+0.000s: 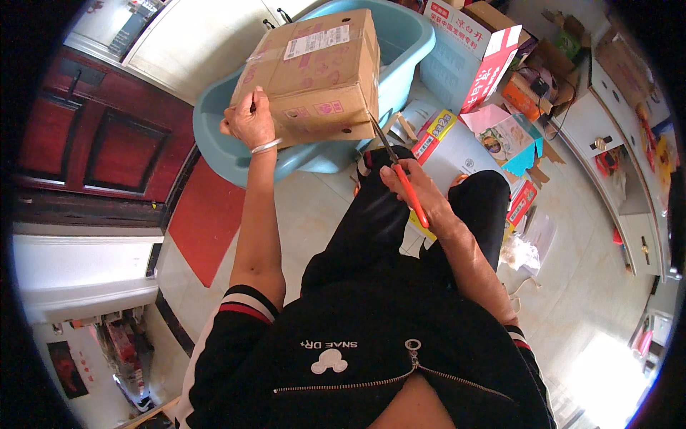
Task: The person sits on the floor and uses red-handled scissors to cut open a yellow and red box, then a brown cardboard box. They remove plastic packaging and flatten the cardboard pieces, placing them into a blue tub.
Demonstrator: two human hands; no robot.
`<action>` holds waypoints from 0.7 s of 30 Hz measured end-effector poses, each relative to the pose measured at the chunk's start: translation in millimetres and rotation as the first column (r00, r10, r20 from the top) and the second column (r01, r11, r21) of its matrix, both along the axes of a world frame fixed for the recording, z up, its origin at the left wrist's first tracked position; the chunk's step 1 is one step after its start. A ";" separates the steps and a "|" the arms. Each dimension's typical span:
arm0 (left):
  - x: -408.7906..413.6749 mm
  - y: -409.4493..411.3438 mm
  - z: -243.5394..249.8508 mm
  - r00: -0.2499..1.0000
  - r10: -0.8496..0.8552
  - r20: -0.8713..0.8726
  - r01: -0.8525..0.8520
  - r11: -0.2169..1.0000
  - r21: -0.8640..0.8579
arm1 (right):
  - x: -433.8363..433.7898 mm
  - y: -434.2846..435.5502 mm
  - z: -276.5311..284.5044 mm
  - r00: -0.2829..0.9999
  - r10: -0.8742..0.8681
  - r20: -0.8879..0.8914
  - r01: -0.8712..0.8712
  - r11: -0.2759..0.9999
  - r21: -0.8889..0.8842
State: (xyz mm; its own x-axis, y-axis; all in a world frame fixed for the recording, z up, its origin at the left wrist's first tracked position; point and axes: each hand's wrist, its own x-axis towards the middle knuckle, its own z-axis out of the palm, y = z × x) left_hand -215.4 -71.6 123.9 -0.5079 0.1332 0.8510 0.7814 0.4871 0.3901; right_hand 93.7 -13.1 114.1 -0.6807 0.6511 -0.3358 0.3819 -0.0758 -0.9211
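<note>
A taped brown cardboard box point(316, 69) with a printed label rests across the rim of a pale blue plastic tub point(214, 134). My left hand point(253, 119), with a bracelet at its wrist, grips the box's near left corner. In my right hand point(420, 187) is a pair of scissors with red-orange handles point(410, 195). Their dark metal blades point up and to the left, and the tips meet the box's near right corner. Whether the tips are inside the cardboard cannot be told.
Right of the tub stand an opened red and white carton point(455, 53), a pink and teal box point(504, 139) and a flat box with yellow and red edges point(466, 150). A crumpled clear plastic bag point(520, 252) lies on the floor. White drawers point(605, 134) line the right; a red mat point(206, 220) lies left.
</note>
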 end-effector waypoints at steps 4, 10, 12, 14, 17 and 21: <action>-0.2 -2.8 -1.1 0.999 -0.015 0.028 0.015 1.000 0.002 | 0.6 -4.9 -0.3 0.999 0.027 0.047 -0.024 0.997 -0.079; 7.1 -2.6 2.8 0.999 -0.033 -0.015 0.033 0.999 0.006 | -3.9 -8.7 -6.2 1.000 -0.025 -0.003 0.025 0.999 -0.035; 9.2 -3.2 4.2 0.999 -0.034 0.011 0.034 0.999 -0.007 | -6.7 -10.0 -6.3 1.000 -0.024 -0.005 0.024 0.999 -0.021; 12.7 -2.5 5.0 0.999 -0.042 0.033 0.043 0.999 -0.016 | -9.7 -12.8 -6.1 0.999 -0.035 0.034 0.036 0.999 -0.016; 14.7 -5.5 6.1 0.999 -0.042 0.023 0.042 0.999 -0.032 | -12.2 -20.0 13.0 1.000 0.000 0.014 0.000 0.998 -0.058; 12.2 -6.3 3.2 0.998 -0.059 -0.029 0.059 0.998 -0.014 | -23.4 -17.8 16.0 0.993 -0.018 0.120 0.027 0.997 -0.074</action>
